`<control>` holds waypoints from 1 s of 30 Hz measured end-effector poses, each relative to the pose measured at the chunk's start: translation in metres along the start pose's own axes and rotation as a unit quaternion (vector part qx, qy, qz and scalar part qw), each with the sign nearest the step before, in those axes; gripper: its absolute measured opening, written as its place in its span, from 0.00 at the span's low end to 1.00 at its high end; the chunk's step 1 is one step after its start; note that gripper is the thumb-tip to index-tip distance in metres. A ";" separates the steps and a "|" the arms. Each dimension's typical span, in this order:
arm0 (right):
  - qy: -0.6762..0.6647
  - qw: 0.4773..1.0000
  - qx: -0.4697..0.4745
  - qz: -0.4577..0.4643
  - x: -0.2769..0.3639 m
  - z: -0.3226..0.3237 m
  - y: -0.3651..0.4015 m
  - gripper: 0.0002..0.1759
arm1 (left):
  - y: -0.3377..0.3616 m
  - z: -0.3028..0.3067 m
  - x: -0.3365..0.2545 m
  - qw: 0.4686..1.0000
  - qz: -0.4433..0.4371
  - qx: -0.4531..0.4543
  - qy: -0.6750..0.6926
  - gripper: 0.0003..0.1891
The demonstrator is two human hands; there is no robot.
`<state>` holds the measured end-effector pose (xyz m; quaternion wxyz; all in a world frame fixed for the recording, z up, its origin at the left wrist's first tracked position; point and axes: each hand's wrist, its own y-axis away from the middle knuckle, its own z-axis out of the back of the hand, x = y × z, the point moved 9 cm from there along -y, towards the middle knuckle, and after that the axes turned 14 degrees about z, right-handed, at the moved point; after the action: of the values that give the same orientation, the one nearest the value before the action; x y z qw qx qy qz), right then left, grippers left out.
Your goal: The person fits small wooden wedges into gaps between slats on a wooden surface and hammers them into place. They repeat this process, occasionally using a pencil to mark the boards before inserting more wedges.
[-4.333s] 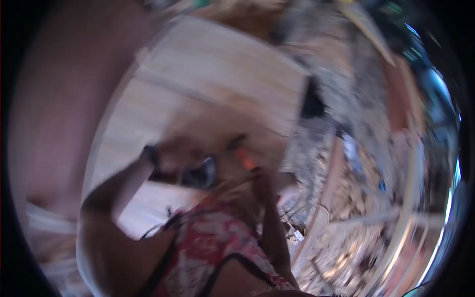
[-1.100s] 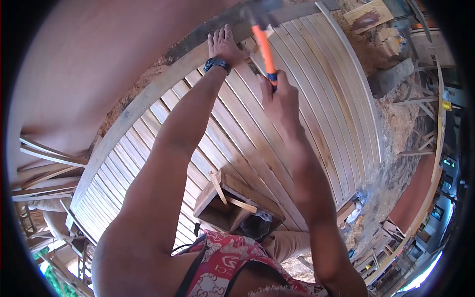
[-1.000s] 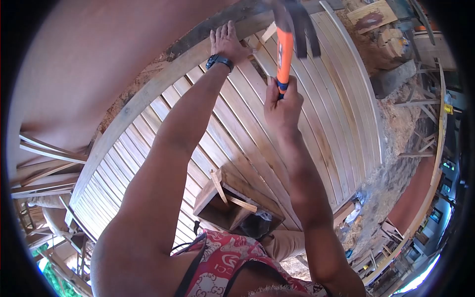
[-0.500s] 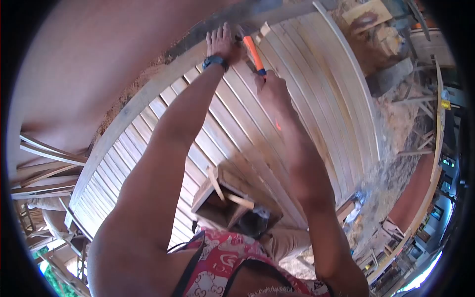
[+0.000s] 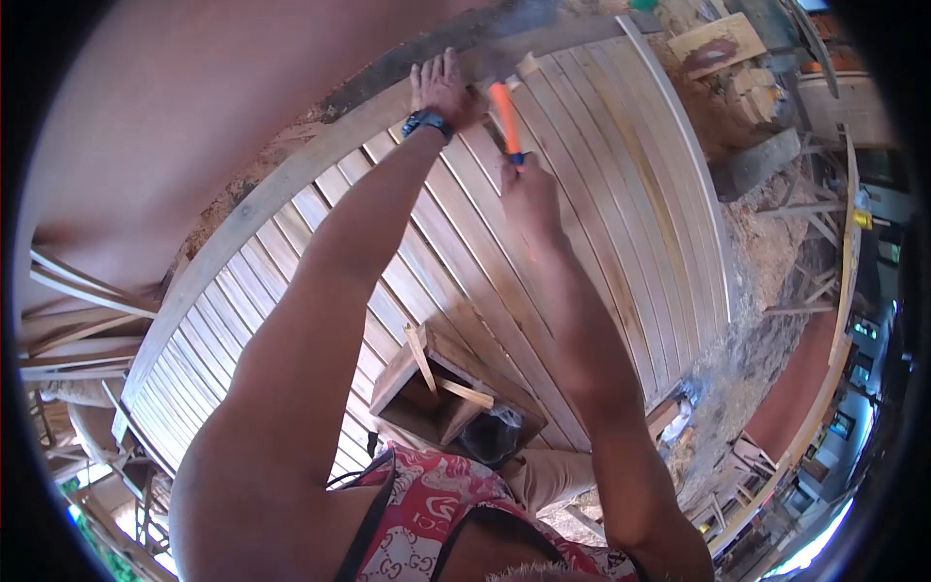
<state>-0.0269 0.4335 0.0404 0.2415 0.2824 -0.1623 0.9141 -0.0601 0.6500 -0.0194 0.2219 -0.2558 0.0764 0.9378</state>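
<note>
My left hand (image 5: 442, 89), with a dark watch (image 5: 427, 122) on the wrist, lies with its fingers spread at the far edge of the slatted wooden panel (image 5: 465, 223). Just to the right, my right hand (image 5: 529, 184) is wrapped round the lower end of a hammer with an orange handle (image 5: 506, 116). The hammer's head is blurred near the far edge, beside my left hand. Whatever lies under my left palm is hidden.
A wooden box (image 5: 417, 383) with sticks and a clear plastic bag (image 5: 490, 432) sits on the slats close to my body. Wood offcuts (image 5: 718, 44) lie at the upper right. A curved rail (image 5: 252, 209) borders the slats.
The orange handle has swung a little and stands more upright, with my right hand slightly lower in view. My left hand stays at the far edge. The whole view has shifted slightly.
</note>
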 end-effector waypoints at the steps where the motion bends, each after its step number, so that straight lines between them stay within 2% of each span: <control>1: 0.027 0.998 0.054 -0.015 -0.002 -0.001 -0.006 0.20 | -0.003 0.002 -0.005 1.000 -0.010 -0.010 0.016 0.57; 2: 0.047 0.995 0.078 -0.042 -0.006 0.007 -0.007 0.20 | -0.006 0.003 -0.009 1.000 -0.020 -0.015 0.018 0.57; 4: 0.029 0.997 0.061 -0.029 0.014 0.037 0.009 0.20 | -0.001 0.004 -0.006 0.999 -0.010 -0.020 -0.031 0.54; 7: 0.044 0.998 0.043 -0.033 0.014 0.087 0.089 0.18 | 0.007 0.008 -0.012 0.998 -0.022 -0.005 -0.054 0.53; 8: 0.062 0.996 0.052 -0.047 0.012 0.109 0.121 0.17 | 0.012 0.012 -0.016 0.997 -0.037 -0.010 -0.067 0.49; 12: 0.126 0.981 0.062 -0.136 0.005 0.190 0.289 0.18 | 0.009 0.005 -0.016 0.995 -0.064 -0.017 -0.073 0.44; 13: 0.136 0.971 0.070 -0.181 -0.003 0.203 0.344 0.18 | 0.009 0.001 -0.016 0.994 -0.076 -0.017 -0.078 0.44; 15: 0.147 0.965 0.025 -0.217 -0.004 0.227 0.456 0.17 | 0.009 0.004 -0.023 0.994 -0.095 -0.029 -0.053 0.44; 16: 0.121 0.959 -0.010 -0.257 0.004 0.239 0.507 0.17 | 0.021 0.018 -0.039 0.982 -0.141 -0.102 -0.074 0.42; 17: 0.094 0.949 -0.046 -0.298 0.014 0.247 0.554 0.17 | 0.016 0.015 -0.048 0.979 -0.159 -0.098 -0.076 0.42; 19: 0.092 0.923 -0.079 -0.366 0.040 0.258 0.635 0.18 | 0.009 0.010 -0.062 0.955 -0.237 -0.046 0.170 0.38; 20: 0.083 0.900 -0.095 -0.416 0.055 0.259 0.669 0.19 | 0.010 0.016 -0.072 0.944 -0.249 -0.076 0.203 0.31; 21: 0.072 0.877 -0.111 -0.463 0.068 0.260 0.694 0.20 | 0.006 0.016 -0.084 0.944 -0.257 -0.067 0.195 0.31; 22: 0.048 0.855 -0.119 -0.502 0.082 0.259 0.710 0.15 | -0.006 0.007 -0.083 0.970 -0.200 -0.045 0.131 0.27; 23: 0.038 0.851 -0.117 -0.510 0.092 0.251 0.728 0.15 | -0.015 0.001 -0.077 0.988 -0.140 -0.027 0.064 0.24; 24: 0.048 0.842 -0.162 -0.512 0.100 0.248 0.747 0.16 | -0.021 0.005 -0.082 0.987 -0.148 -0.025 0.055 0.24; 25: 0.059 0.830 -0.205 -0.516 0.111 0.249 0.757 0.17 | -0.028 0.003 -0.079 0.990 -0.127 0.017 0.051 0.24; 26: 0.070 0.821 -0.199 -0.530 0.120 0.244 0.767 0.18 | -0.032 -0.002 -0.073 0.992 -0.103 0.057 0.050 0.24; 27: 0.063 0.819 -0.201 -0.534 0.124 0.239 0.774 0.18 | -0.030 0.004 -0.074 0.991 -0.109 0.057 0.043 0.24; 29: 0.050 0.795 -0.239 -0.555 0.141 0.231 0.799 0.21 | -0.015 0.012 -0.077 0.990 -0.139 0.002 0.022 0.22; 30: 0.047 0.779 -0.261 -0.568 0.152 0.226 0.810 0.22 | -0.012 0.005 -0.083 0.988 -0.152 0.012 0.018 0.22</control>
<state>-0.4697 -0.2838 0.1787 0.7887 0.2060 -0.1932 0.5461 0.0065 0.6308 0.0272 0.3634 -0.2789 0.0518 0.8874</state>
